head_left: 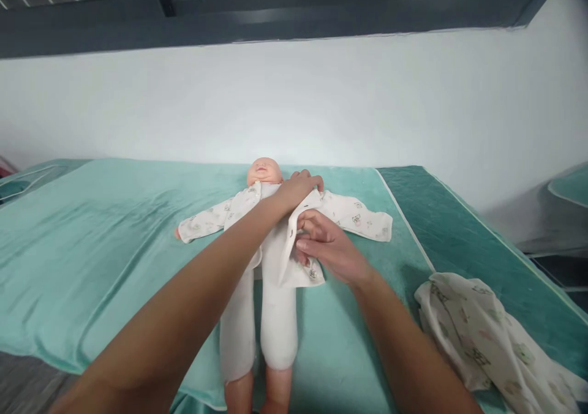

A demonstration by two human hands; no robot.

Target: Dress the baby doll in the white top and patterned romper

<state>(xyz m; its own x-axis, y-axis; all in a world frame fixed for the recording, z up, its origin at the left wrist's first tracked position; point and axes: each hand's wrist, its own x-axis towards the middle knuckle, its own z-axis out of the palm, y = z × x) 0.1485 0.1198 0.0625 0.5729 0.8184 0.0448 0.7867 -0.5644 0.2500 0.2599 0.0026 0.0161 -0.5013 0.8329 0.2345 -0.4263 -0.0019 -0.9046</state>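
A baby doll [265, 171] lies on its back in white leggings [279, 325], its bare lower legs toward me. It wears a white patterned baby shirt [356, 215] with the front open and both sleeves spread sideways. My left hand [301, 187] reaches across the doll's chest, its curled fingers on the shirt near the shoulder at right; its fingertips are partly hidden. Lower down, my right hand [324, 242] has its fingers bent around the raised front edge of the same side. Small dark snaps show along that edge. My left forearm covers part of the doll's body.
Under the doll is a light green sheet [114, 230], with a darker green strip [441, 224] on the right. A crumpled white patterned cloth [482, 334] lies at the lower right. Behind the bed stands a white wall [294, 101] below a dark ledge [294, 16].
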